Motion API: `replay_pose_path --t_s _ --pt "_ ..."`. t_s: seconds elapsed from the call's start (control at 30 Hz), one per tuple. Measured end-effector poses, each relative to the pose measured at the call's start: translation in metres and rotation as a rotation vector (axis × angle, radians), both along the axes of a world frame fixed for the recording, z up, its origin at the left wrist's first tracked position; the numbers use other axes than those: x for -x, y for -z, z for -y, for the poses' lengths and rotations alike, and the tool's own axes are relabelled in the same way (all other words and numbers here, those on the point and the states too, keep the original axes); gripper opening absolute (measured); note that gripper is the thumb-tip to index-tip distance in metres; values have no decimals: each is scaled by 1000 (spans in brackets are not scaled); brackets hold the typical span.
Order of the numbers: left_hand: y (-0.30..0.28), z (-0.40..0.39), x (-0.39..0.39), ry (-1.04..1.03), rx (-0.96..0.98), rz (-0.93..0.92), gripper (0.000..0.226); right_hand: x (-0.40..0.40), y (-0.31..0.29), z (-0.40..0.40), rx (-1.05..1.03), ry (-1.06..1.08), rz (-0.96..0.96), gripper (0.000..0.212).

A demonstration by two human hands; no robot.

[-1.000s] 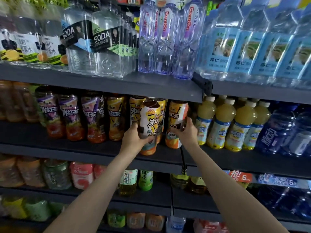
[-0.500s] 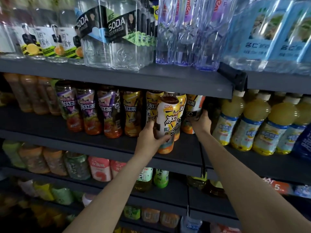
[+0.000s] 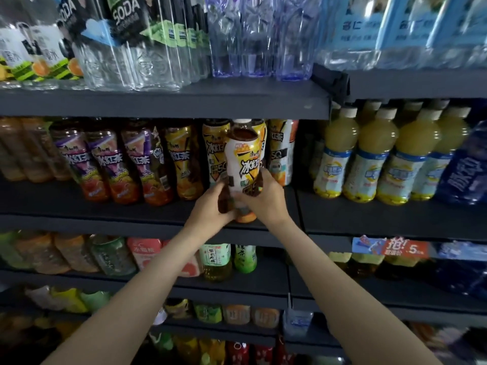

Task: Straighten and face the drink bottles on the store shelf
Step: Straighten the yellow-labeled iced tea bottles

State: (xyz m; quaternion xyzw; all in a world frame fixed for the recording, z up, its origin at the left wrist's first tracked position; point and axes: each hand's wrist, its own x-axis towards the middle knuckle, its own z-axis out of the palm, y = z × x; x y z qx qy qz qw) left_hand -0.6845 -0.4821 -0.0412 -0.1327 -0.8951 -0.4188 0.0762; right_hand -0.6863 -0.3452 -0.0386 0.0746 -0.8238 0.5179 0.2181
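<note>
Head view looks at dark store shelving stacked with drinks. Both hands meet on one iced tea bottle (image 3: 243, 164) with a white and yellow label, held upright at the front of the middle shelf (image 3: 158, 209). The left hand (image 3: 210, 206) wraps the lower left side of the bottle, fingers curled around its dark base. The right hand (image 3: 266, 198) wraps the lower right side, fingers pressed together against the label. The bottle's orange bottom sits close to the shelf's front edge; whether it touches the board I cannot tell.

Behind it stand yellow-label tea bottles (image 3: 213, 151), close on both sides and partly hidden by it. To the left runs a row of purple-label tea bottles (image 3: 105, 164), leaning slightly, with a bare strip of shelf board in front of them. To the right a dark upright divider (image 3: 297, 204) ends this bay, and a shadowed gap lies between the last tea bottle and the yellow juice bottles (image 3: 369, 156) in the next bay. A blue bottle (image 3: 463, 169) stands at the far right.

The shelf above (image 3: 184, 101) hangs low over the bottle's cap, leaving little headroom. On it rest clear soda bottles (image 3: 126, 48) and purple-tinted water bottles (image 3: 253, 43). Below, green tea bottles (image 3: 216, 262) stand back from their shelf edge, and a red price tag (image 3: 405, 248) hangs on the right bay's edge.
</note>
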Motion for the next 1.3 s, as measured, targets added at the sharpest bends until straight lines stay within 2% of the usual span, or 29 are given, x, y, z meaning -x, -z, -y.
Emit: replay_pose_path --t_s 0.13,0.27,0.47,0.57,0.7,0.8,0.87,0.97,1.1,1.2,1.3 --pt "-7 4 9 -7 82 -20 60 -7 8 -27 51 191 -30 53" --pt "-7 -16 20 62 109 -36 58 8 3 -56 16 361 47 49" --pt "-5 -43 35 85 191 26 66 34 -7 -56 -43 335 140 54" --pt "-5 -47 33 83 181 -11 68 37 -5 -50 -48 325 190 55" --pt "-1 -42 21 58 132 -62 59 18 7 -68 -172 295 284 59" --pt "3 -44 8 -49 62 -209 45 -9 10 -100 -216 416 177 51" --pt "5 -52 -2 -49 31 -257 40 -20 -1 -121 -275 499 47 46" --pt "3 -71 -12 11 33 -279 39 -18 -29 -142 -391 578 -127 57" --pt "-1 -93 -12 3 30 -265 38 7 -58 -149 -447 482 -136 86" --pt "2 -106 -10 -8 26 -256 38 26 -62 -149 -503 414 -73 92" --pt "7 -119 -12 -31 20 -260 39 34 -60 -152 -543 437 -111 91"
